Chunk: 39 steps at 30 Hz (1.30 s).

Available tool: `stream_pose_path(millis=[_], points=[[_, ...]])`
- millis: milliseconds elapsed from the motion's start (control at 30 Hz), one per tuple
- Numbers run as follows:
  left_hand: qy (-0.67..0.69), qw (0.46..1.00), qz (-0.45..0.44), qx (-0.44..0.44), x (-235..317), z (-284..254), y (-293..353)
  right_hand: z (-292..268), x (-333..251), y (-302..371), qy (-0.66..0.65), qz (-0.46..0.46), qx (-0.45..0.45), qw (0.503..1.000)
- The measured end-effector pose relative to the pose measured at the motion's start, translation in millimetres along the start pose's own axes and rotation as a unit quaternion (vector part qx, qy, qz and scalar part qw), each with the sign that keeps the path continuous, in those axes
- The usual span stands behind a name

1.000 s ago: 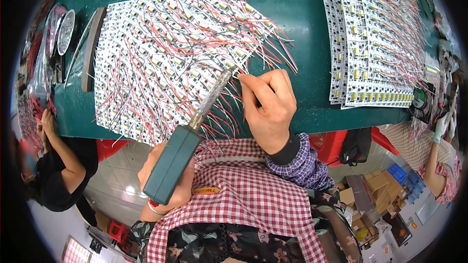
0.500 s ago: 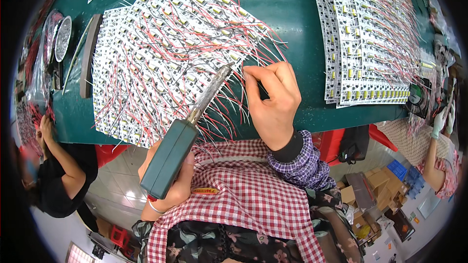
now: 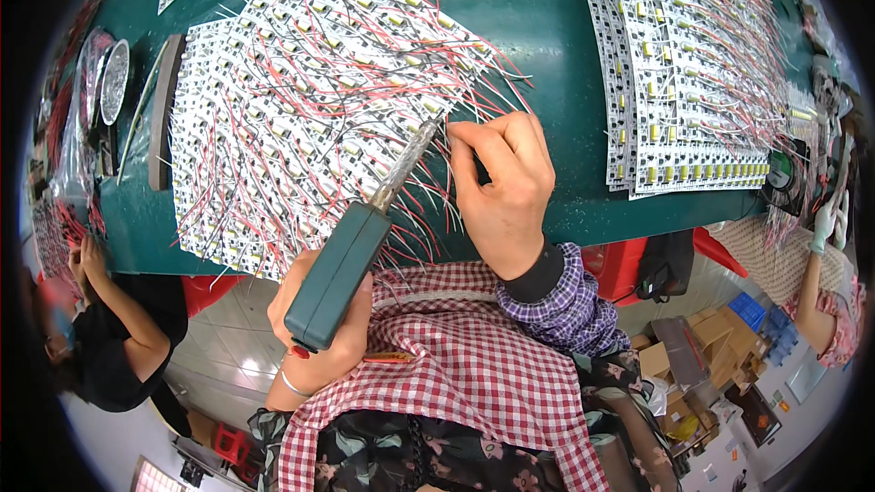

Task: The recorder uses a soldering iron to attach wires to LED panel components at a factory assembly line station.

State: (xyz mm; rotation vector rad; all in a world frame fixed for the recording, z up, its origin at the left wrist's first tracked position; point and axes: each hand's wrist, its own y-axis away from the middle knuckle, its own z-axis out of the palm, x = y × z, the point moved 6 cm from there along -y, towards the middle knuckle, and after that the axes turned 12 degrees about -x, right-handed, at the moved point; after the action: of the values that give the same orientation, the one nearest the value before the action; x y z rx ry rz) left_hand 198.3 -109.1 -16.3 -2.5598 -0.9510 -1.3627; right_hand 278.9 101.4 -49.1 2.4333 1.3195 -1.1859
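Note:
In my left hand (image 3: 339,351) is a soldering iron (image 3: 339,271) with a dark green handle, its metal shaft slanting up to the right. The tip rests at or just above the right edge of a white circuit board sheet (image 3: 365,23), close to my right fingertips. My right hand (image 3: 510,191) has thumb and forefinger pinched together at that edge, apparently on a thin wire whose end is hard to see. Many red, white and black wires (image 3: 319,100) spread over the stacked sheets, which carry rows of small yellow parts.
A second stack of wired board sheets (image 3: 661,109) lies on the green table (image 3: 538,18) at right. A dark bar (image 3: 166,109) stands along the left sheets, near a round metal dish (image 3: 115,82). Co-workers' hands (image 3: 88,260) are at left, and a gloved hand (image 3: 825,223) at right.
The iron's handle has shifted right and slightly up with my left hand, while its tip stays by the board edge. My right hand has moved slightly left, still pinched.

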Motion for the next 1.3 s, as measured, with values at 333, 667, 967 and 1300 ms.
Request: stream_pose_path(millis=[333,667,967,1300], points=[[-0.047,0.999,0.0,-0.006,-3,-1,8,1,0,0,0.001,-0.003,0.003,1.0],[0.095,0.993,-0.058,0.028,-9,-12,18,1,-1,2,0.001,-0.004,0.0,1.0],[0.265,0.954,-0.083,0.109,-23,-13,22,-2,-2,0,0.012,0.003,-0.016,1.0],[0.383,0.905,-0.061,0.176,-16,-23,-4,-19,-2,-22,0.05,0.002,-0.031,0.998]])
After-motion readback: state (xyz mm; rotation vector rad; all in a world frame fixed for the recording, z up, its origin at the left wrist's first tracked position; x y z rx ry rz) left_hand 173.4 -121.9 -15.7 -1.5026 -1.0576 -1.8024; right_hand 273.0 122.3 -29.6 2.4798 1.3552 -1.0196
